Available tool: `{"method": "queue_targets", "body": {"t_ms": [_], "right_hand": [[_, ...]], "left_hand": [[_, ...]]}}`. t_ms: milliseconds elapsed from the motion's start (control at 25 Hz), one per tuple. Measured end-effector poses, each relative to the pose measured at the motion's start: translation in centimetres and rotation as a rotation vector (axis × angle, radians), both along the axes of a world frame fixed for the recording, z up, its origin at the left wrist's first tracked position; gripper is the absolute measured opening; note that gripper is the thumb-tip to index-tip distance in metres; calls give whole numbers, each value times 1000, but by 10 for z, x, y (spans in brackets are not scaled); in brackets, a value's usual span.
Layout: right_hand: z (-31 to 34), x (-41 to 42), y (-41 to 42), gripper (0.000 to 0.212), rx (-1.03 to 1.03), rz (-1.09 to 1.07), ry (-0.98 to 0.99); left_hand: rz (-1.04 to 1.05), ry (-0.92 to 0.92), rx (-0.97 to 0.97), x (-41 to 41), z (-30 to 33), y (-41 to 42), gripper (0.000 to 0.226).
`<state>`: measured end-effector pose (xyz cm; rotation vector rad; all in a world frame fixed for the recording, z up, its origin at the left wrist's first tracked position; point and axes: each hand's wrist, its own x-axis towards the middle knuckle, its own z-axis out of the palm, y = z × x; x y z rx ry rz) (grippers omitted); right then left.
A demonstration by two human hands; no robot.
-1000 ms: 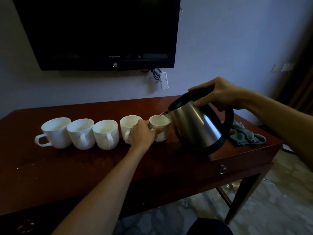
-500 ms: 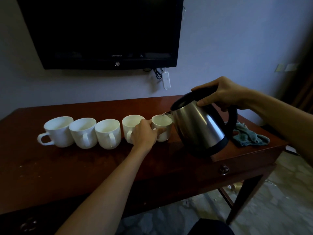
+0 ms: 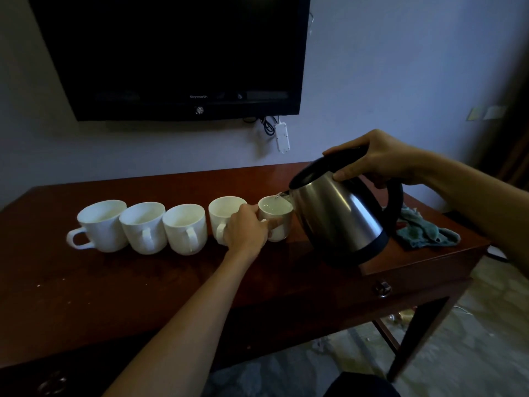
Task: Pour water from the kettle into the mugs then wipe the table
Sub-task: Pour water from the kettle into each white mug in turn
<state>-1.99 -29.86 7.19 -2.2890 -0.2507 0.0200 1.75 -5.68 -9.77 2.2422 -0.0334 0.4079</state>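
Note:
Several white mugs stand in a row on the dark wooden table (image 3: 114, 287). My left hand (image 3: 247, 229) grips the rightmost mug (image 3: 276, 209) by its handle side. My right hand (image 3: 378, 160) holds the steel kettle (image 3: 340, 222) by its black handle and lid, tilted left. A thin stream of water runs from the spout into that mug, which holds water. The mug beside it (image 3: 224, 209) and the three further left (image 3: 143, 227) stand untouched. A teal cloth (image 3: 423, 232) lies crumpled at the table's right end, behind the kettle.
A dark television (image 3: 177, 55) hangs on the wall above the table, with a white power strip (image 3: 282, 137) dangling below it. The table's right front corner carries a drawer knob (image 3: 382, 288). Patterned floor shows at the lower right.
The kettle stays tilted over the rightmost mug and water keeps flowing. Both hands hold their places; the view has shifted slightly.

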Motion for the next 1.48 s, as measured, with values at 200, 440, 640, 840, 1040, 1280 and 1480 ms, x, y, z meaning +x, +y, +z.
{"method": "queue_targets", "body": {"t_ms": [200,440,640,840,1040,1280,1480], "right_hand": [[1,2,2,47,-5,6,13],[1,-1,1,50,10,-1,10],[1,-3,-1,49,11,1,10],[1,-4,-1,48,0,3,7],[2,-3,0,47,-19,10,-4],[0,-1,-2,50,7,1,4],[0,-2,-3,49,30,-2,6]], "left_hand": [[7,6,10,0,1,0,44],[26,16,23,4,-2,0,50],[48,-1,50,4,-1,0,48],[46,-1,36,3,-1,-1,52],[40,-8,16,3,-2,-1,52],[47,4,20,3,-2,-2,53],[45,-10,21,3,-1,-2,52]]}}
